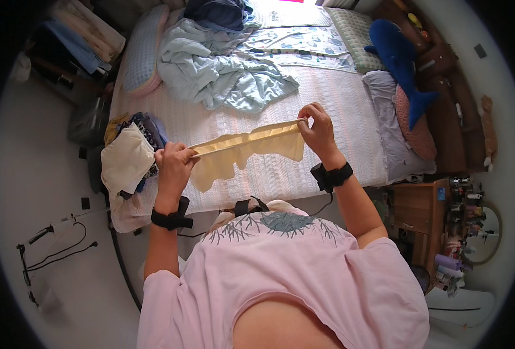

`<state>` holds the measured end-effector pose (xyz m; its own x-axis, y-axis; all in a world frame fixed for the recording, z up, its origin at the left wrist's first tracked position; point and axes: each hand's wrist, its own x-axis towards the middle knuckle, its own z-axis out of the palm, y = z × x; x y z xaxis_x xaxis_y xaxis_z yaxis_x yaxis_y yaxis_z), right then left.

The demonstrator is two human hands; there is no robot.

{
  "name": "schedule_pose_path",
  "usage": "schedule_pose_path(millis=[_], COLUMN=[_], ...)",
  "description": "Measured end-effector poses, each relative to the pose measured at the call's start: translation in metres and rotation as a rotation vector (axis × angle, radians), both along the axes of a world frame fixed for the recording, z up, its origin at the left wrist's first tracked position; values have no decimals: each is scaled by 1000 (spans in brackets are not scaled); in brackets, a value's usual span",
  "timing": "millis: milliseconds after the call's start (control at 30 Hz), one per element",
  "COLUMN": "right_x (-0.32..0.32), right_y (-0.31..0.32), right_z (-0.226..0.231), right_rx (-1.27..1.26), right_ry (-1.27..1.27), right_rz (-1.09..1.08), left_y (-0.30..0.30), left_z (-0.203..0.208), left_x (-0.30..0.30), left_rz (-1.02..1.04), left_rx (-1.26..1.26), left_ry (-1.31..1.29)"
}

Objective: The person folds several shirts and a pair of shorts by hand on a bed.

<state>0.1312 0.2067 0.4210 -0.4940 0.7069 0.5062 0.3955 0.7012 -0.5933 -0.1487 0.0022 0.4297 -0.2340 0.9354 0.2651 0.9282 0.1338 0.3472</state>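
Below and ahead, a wide bed (339, 136) with a whitish, knitted-looking spread, faintly striped in pink. On its far part, a rumpled pale green blanket (222, 70), and to the right of this, a white sheet with blue print (304, 41). At the far left edge, a blue checked pillow (143, 55); at the far right, a green checked pillow (355, 38), and just beside it a blue whale toy (394, 52), tail over a pinkish cushion (426, 142). At the near left corner of the bed, a heap of clothes (130, 157), with a cream piece on top. Around the bed, to the left, hanging garments (97, 26) and a pale wall with black cables (59, 259); to the right, brown wooden furniture (452, 131), a wooden cabinet (412, 206), small bottles (449, 262) and a round mirror (487, 238). Above the near half of the bed, between both hands, a pale yellow cloth (249, 145), stretched along its upper edge, with the lower edge loose and uneven. At its left end, the left hand (175, 166), back side upward, thumb and fingers pinched on the cloth. At its right end, the right hand (320, 134), farther from the body, fingertips likewise closed on the cloth. Both forearms extended forward, well apart, from a pink shirt (281, 267), with a black strap (167, 220) around each wrist.
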Motion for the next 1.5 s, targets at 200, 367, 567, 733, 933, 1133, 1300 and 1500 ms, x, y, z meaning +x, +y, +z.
schedule_pose_path(millis=[200,367,567,733,933,1133,1300,1500], right_x=[-5,-10,-17,-18,-12,-7,-9,5], right_y=[1,-8,-10,-16,-14,-24,-27,-7], right_z=[1,9,11,19,13,9,12,8], right_rx=[-800,-963,-396,-319,-535,-800,-504,-333], right_ry=[246,247,36,-189,-362,-269,-562,-79], right_rz=[157,286,450,595,724,735,561,537], left_y=[0,-2,-4,-10,-12,-13,-12,-19], left_z=[6,15,17,23,23,22,17,22], left_x=[-7,-12,-18,-24,-30,-35,-34,-36], left_rz=[-1,-12,-2,-30,-11,-13,-18,-50], left_rx=[45,38,14,-11,-7,-2,-11,-52], left_ry=[-32,-97,-6,-8,4,16,45,24])
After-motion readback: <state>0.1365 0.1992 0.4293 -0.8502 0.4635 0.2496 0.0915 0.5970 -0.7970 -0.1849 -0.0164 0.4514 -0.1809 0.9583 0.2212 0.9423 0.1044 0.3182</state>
